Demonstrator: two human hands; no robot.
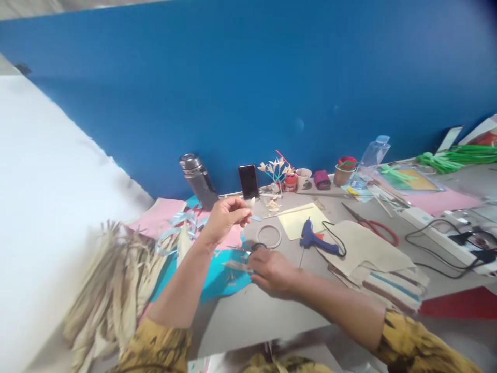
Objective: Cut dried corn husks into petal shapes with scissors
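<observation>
My left hand (227, 220) is raised over the table, its thumb and fingers pinching a small pale petal-like piece of dried husk (252, 202). Lower and to the right, my right hand (274, 270) has its fingers curled close to the tabletop. At its upper edge show the dark handles of small scissors (258, 247). A pale strip of husk (234, 265) reaches its fingertips from the left; which of the two it grips is hidden. Beneath lies a blue sheet (217, 282) with small cut scraps on it.
Dried husks (116, 295) are heaped at left. A flask (198, 181), a phone (248, 181) and husk flowers (275, 168) stand along the blue wall. To the right are a tape ring (278, 237), a blue glue gun (316, 241), red-handled scissors (382, 231) and a power strip (435, 228) with cables.
</observation>
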